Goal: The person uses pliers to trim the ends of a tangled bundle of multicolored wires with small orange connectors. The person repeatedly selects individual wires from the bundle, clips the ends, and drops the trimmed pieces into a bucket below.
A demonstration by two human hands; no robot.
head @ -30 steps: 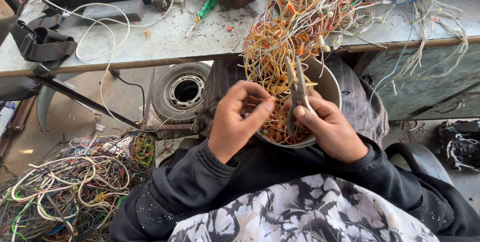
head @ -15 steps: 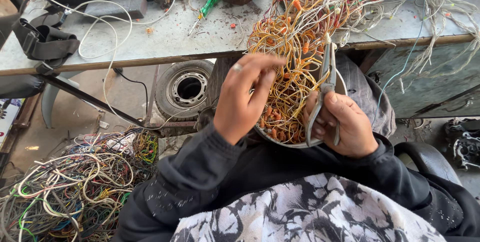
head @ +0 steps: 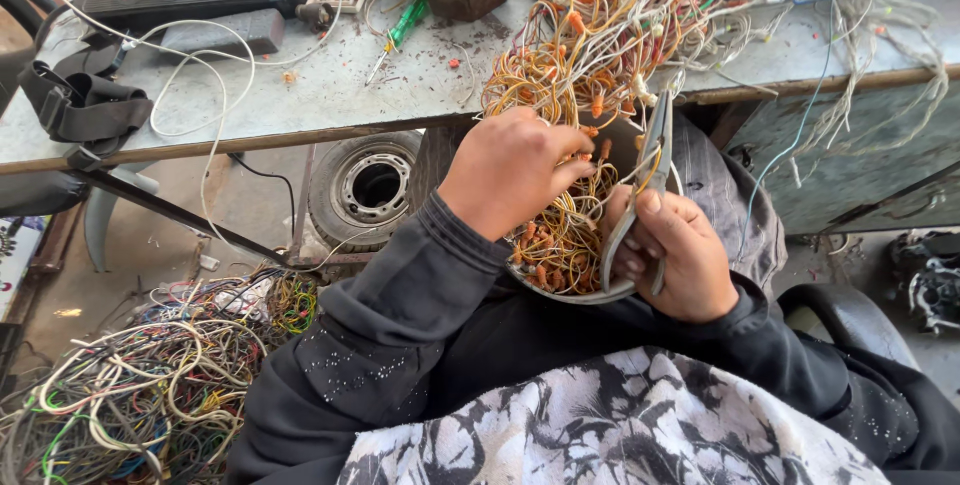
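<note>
Sprawling across the grey scuffed metal workbench (head: 330, 95), a tangled mass of thin yellow and orange wires (head: 600, 35) spills down into a round pale bowl (head: 590, 295) on the lap. The left hand (head: 510, 175) pinches strands over the bowl, while the right hand (head: 680, 260) grips grey metal scissors (head: 640, 195), fingers closed around the handles.

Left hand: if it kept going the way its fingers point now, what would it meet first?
Probably the tangle of yellow-orange wires: the left hand points up and right into it, fingers already among the strands above the bowl. Depth is unclear.
</note>
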